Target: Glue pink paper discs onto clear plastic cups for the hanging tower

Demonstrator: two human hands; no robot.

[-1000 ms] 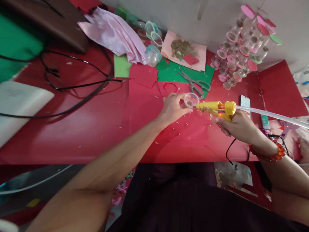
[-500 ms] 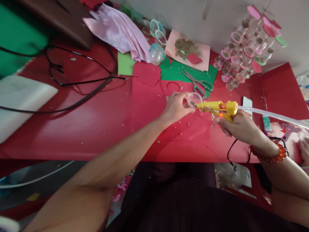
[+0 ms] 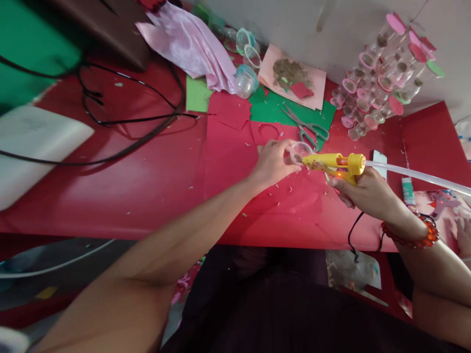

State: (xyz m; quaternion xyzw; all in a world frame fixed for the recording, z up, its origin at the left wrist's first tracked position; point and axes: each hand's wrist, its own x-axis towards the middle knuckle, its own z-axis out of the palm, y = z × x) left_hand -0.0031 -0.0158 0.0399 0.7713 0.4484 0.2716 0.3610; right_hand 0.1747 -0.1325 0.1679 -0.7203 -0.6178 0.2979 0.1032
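My left hand [image 3: 274, 162] is closed on a small clear plastic cup [image 3: 300, 150], held tilted just above the red table [image 3: 140, 186]. My right hand [image 3: 362, 192] grips a yellow glue gun [image 3: 333, 163] with a clear glue stick [image 3: 415, 175] out of its back. The gun's nozzle touches the rim of the cup. An orange bead bracelet [image 3: 415, 235] sits on my right wrist.
Scissors [image 3: 307, 127] lie on green paper [image 3: 279, 110] behind the cup. A cluster of joined clear cups with pink lids [image 3: 379, 78] stands at the back right. A phone [image 3: 379, 159], pink cloth [image 3: 195, 41], loose cups [image 3: 246, 81] and black cables [image 3: 121, 117] also lie about.
Both hands stay joined at the cup and nozzle; the view has shifted slightly, so everything sits a little further right in the picture.
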